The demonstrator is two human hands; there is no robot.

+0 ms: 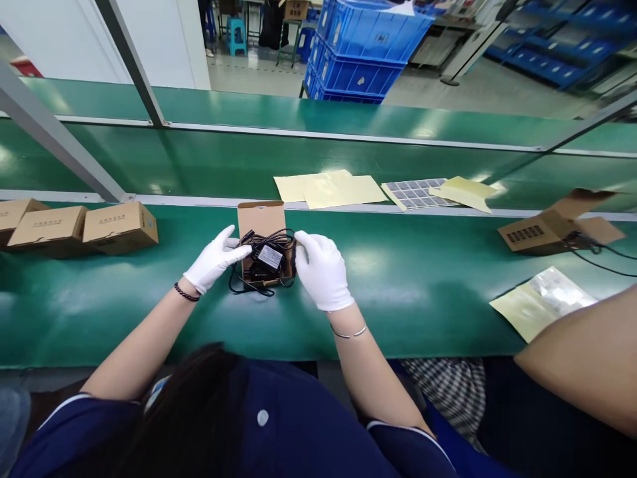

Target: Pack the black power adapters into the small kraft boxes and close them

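An open brown cardboard box [261,218] lies in front of me with its lid raised at the far side. Coiled black cable [271,238] and a black power adapter [270,257] with a white label fill it, and some loops hang over its near and left edges. My left hand [215,257], in a white glove, is at the box's left side with fingers stretched and apart, the fingertips touching the cable. At the right side, my gloved right hand [324,271] has its fingers curled against the cable; the fingertips are partly hidden.
Several closed cardboard boxes [118,226] stand at the left. Yellow sheets [343,191] and a label sheet [418,193] lie along the bench's back rail. At the right are an open box [535,232] with cables, a label backing sheet [527,309] and a co-worker's arm [587,358].
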